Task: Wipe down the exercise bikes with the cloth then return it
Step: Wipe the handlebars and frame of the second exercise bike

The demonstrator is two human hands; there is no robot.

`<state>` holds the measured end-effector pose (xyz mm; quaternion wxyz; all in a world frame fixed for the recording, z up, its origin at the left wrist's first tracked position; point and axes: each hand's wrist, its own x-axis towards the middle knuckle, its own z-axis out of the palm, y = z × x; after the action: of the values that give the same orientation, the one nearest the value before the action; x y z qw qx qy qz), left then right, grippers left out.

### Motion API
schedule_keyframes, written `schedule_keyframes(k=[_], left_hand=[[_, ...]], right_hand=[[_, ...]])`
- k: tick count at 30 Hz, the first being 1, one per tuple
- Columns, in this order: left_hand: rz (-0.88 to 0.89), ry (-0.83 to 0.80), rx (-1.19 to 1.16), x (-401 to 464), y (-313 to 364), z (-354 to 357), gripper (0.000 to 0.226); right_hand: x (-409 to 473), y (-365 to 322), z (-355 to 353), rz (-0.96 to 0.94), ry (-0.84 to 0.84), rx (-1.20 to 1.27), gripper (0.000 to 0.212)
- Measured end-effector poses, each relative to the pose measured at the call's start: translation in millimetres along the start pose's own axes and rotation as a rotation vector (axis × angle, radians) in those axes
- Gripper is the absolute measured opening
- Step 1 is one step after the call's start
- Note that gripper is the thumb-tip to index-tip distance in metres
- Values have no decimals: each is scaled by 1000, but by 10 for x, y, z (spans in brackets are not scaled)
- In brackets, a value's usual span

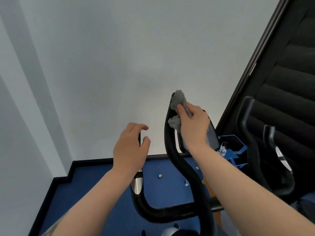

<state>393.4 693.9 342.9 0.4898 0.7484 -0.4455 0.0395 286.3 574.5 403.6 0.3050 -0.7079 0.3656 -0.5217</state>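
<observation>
Head view, only one here. Biggest risk, probably: cloth (178,108) bunched up small, so easy to skim the top of the bar (172,150) and miss the underside and the lower curve. Could also snag loose on the tip and slip out, since only thumb and fingers pinching it, with a tail hanging at about 7 o'clock from the right hand (193,125). Screen (212,133) sitting right behind that hand, at roughly 4 o'clock from the cloth, so a hard swipe might knock it.

Cloth pressed on the upper end of the right bar, at 11 o'clock from the right hand, clamped in its grip. Left hand (130,147) half open, fingers curled loosely around the left grip (137,184) top, holding nothing firmly. Second bike (255,150) over at 3 o'clock, looks untouched.
</observation>
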Motion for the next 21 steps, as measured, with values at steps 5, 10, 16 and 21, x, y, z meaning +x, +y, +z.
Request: schedule_keyframes(k=[5, 10, 16, 21], left_hand=[[11, 22, 0, 11, -6, 41, 23], [15, 20, 8, 15, -22, 47, 23], [4, 44, 4, 13, -8, 74, 22], [24, 18, 24, 5, -26, 31, 24]], right_hand=[[-157, 120, -261, 37, -245, -205, 25], [-10, -69, -84, 7, -84, -96, 31], [-282, 268, -239, 43, -321, -394, 52], [-193, 21, -400, -129, -254, -328, 13]])
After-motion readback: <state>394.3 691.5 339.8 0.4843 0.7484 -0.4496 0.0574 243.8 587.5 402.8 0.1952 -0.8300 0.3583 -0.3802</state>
